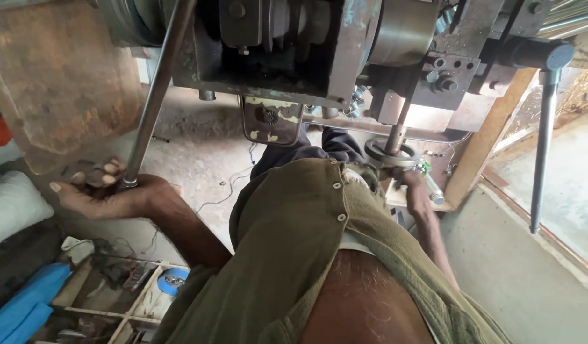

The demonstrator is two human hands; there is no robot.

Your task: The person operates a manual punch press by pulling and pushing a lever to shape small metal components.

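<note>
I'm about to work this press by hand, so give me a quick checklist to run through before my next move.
1. Left hand closed around the lower end of the long steel lever: ok.
2. Right hand steadying the metal ring: ok.
3. Ring sits under the vertical spindle: ok, though exact centring cannot be told.
4. Right-hand fingers clear of the spindle tip: cannot tell, the fingers are hidden.
5. Olive shirt clear of the machine: not ok, it hangs close below the machine body.
</note>
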